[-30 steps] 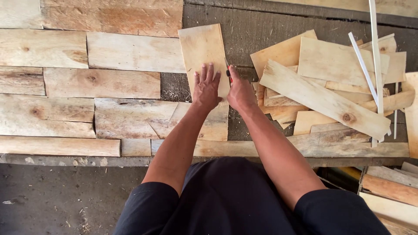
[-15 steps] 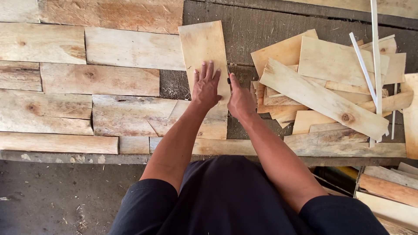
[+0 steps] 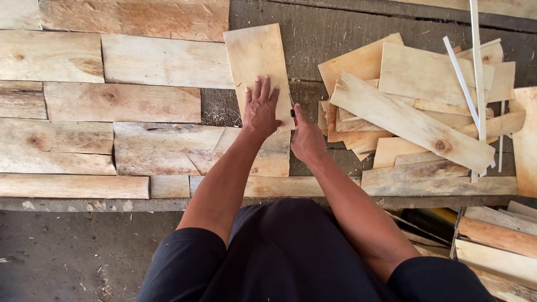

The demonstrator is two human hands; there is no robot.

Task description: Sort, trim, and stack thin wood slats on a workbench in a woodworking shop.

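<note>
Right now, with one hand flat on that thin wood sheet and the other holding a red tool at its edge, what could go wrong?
The left hand lies flat on the thin wood sheet, close beside the red tool in the right hand; a slip could catch the fingers. The sheet sits tilted across uneven boards, so it may shift under pressure. The loose pile of offcuts sits next to the right hand and could be knocked.

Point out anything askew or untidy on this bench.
The board under the left hand stands upright across the flat-laid rows of planks. Right of the right hand, offcuts lie in a criss-crossed heap with thin white strips on top.
</note>
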